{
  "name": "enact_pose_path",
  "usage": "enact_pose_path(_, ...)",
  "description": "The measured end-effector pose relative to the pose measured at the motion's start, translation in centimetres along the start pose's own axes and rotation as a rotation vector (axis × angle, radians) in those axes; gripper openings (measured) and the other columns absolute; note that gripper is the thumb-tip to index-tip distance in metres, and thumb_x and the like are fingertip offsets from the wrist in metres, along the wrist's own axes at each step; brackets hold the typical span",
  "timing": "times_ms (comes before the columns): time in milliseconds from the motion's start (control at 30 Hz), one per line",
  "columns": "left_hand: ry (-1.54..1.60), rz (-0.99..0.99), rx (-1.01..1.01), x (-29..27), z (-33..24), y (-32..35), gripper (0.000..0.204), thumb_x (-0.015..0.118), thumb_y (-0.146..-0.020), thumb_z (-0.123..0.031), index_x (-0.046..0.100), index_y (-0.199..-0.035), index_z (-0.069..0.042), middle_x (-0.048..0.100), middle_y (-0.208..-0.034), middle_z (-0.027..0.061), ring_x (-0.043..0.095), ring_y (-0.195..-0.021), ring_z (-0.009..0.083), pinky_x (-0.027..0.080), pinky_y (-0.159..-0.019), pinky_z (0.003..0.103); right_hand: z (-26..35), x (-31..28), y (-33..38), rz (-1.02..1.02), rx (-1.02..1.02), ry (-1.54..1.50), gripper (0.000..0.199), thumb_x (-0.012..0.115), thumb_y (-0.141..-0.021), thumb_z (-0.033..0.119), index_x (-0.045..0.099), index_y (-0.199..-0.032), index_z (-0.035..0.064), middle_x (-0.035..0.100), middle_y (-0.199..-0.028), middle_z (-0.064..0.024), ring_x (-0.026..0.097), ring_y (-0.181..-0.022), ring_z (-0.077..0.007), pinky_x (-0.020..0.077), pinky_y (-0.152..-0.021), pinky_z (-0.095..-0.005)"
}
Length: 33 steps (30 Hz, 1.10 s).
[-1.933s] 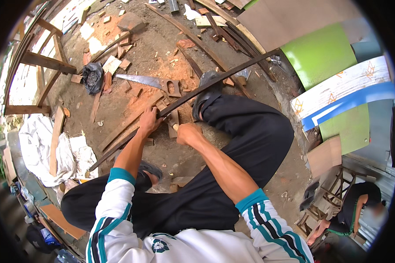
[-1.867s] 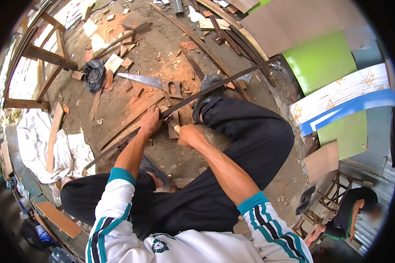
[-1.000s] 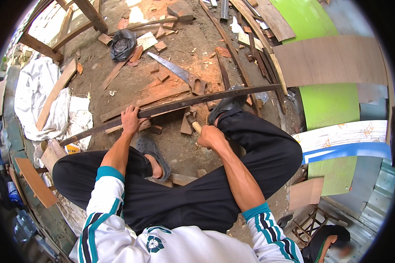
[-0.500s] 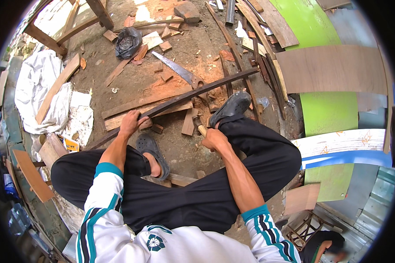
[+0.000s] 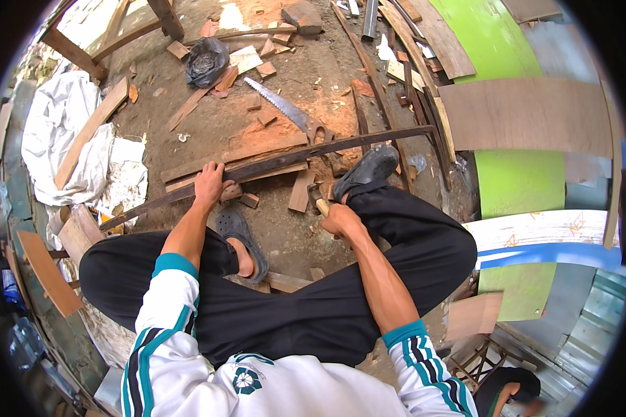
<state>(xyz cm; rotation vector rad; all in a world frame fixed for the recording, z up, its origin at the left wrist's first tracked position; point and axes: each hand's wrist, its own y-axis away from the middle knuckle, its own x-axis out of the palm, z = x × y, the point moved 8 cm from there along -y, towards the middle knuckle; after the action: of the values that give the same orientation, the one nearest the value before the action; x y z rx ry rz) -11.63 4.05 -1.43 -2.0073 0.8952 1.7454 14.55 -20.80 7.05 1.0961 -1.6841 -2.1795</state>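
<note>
and the left hand [image 5: 210, 184] grips the long dark wooden strip [image 5: 278, 162] slanting across in front of the knees [image 5: 452, 243], while the right hand [image 5: 342, 222], wrapped round a pale-handled tool [image 5: 323, 206], sits near a dark clog [image 5: 370, 169], a handsaw [image 5: 285, 109] lying just beyond the strip.

A hand can pass over the ground [image 5: 289, 240] at frame centre, between the left shoe [image 5: 239, 229] and the right hand [image 5: 342, 221]. The long dark wooden strip [image 5: 278, 160], gripped by the left hand [image 5: 209, 185], obstructs upward travel. A wood block [image 5: 301, 190] and the wooden-handled tool [image 5: 323, 206] narrow the passage; the right shoe [image 5: 366, 172] closes its upper right.
</note>
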Motion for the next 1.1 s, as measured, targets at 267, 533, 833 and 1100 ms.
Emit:
enact_pose_path(267, 0.023, 0.102, -0.05, 0.7, 0.3, -0.7, 0.06, 0.079, -0.078, -0.045, 0.058, -0.122, -0.009, 0.061, -0.114, 0.0128, 0.059, -0.114, 0.0319, 0.049, -0.09, 0.046, -1.0, 0.4, -1.3, -0.041, -0.011, -0.05, 0.034, 0.063, -0.076, 0.014, 0.073, -0.097, -0.0105, 0.073, -0.081, -0.0236, 0.074, -0.078, -0.0351, 0.0558, -0.072, -0.0445)
enact_pose_path(533, 0.115, 0.176, -0.156, 2.6, 0.7, -0.5, 0.077, 0.057, -0.09, -0.067, 0.047, -0.149, -0.019, 0.041, -0.151, 0.0175, 0.036, -0.141, 0.0348, 0.03, -0.114, 0.051, 0.1, -1.3, -0.9, -0.141, -0.052, -0.18, 0.036, 0.061, -0.079, 0.016, 0.069, -0.092, -0.0164, 0.07, -0.074, -0.026, 0.073, -0.072, -0.0362, 0.0551, -0.072, -0.0453)
enact_pose_path(833, 0.312, 0.222, -0.304, 4.7, -3.2, -1.1, 0.068, 0.054, -0.095, -0.063, 0.05, -0.147, -0.019, 0.035, -0.157, 0.0139, 0.023, -0.15, 0.0338, 0.01, -0.117, 0.067, 2.4, -6.0, 0.6, -0.293, -0.141, -0.282, 0.039, 0.07, -0.088, 0.029, 0.064, -0.098, -0.0084, 0.067, -0.069, -0.0153, 0.07, -0.057, -0.0257, 0.0524, -0.057, -0.0406)
enact_pose_path(1100, 0.209, 0.112, 0.015, 4.5, -4.7, -1.9, 0.056, 0.067, -0.094, -0.039, 0.052, -0.14, -0.01, 0.053, -0.141, 0.0096, 0.046, -0.134, 0.0297, 0.032, -0.114, 0.049, -1.4, -3.7, -1.5, -0.258, -0.018, -0.481, 0.039, 0.07, -0.089, 0.031, 0.065, -0.1, -0.0059, 0.068, -0.071, -0.0149, 0.069, -0.055, -0.0248, 0.0519, -0.057, -0.0409)
